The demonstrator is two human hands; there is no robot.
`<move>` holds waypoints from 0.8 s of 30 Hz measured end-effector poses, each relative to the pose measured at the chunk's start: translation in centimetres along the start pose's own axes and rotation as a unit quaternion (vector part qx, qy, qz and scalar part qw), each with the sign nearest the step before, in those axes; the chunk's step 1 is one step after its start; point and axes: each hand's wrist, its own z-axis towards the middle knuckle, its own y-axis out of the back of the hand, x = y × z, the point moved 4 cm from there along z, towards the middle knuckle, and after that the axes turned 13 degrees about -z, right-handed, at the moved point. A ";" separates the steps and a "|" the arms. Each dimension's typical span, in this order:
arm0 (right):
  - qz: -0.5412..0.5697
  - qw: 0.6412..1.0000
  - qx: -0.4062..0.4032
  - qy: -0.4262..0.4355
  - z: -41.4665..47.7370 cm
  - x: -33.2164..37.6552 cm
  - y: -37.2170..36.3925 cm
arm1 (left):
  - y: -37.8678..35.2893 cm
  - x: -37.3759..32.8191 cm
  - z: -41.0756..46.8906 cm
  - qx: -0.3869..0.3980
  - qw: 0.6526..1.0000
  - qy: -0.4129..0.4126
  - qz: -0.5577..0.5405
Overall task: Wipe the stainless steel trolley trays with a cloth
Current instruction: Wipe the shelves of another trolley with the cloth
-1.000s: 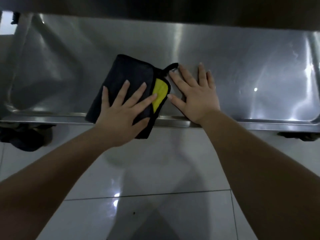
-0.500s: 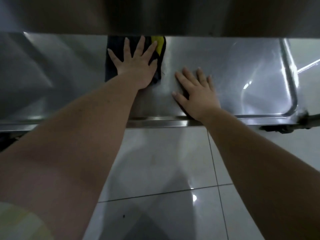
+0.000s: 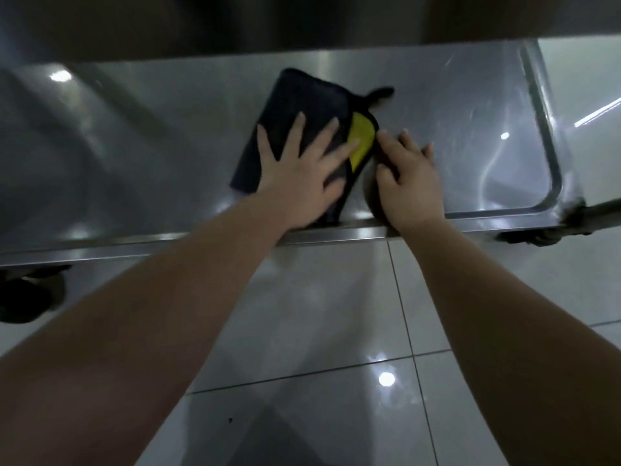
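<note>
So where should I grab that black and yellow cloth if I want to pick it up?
Probably the little loop poking out at the cloth's far right corner. Pinch it from the right: it sticks out free above the tray, while the left hand presses flat over the near half and the folded cloth lies flat.

Nothing here can be read. No lettering, label, brand mark or number shows on the steel tray, on the cloth (dark side and yellow side alike), or on the floor tiles — the bright spots on them are only glare.
</note>
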 end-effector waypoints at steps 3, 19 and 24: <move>-0.026 0.999 0.014 0.016 0.2 0.0 0.0 | -1.2 -1.1 -4.0 0.005 0.999 -0.043 0.022; -0.285 0.952 0.084 0.072 -1.0 -7.9 3.1 | -0.3 -3.7 7.0 0.021 0.999 0.028 -0.031; -0.232 0.971 0.033 0.052 -1.3 -7.9 3.9 | 0.0 -6.6 14.4 0.033 0.994 0.098 -0.043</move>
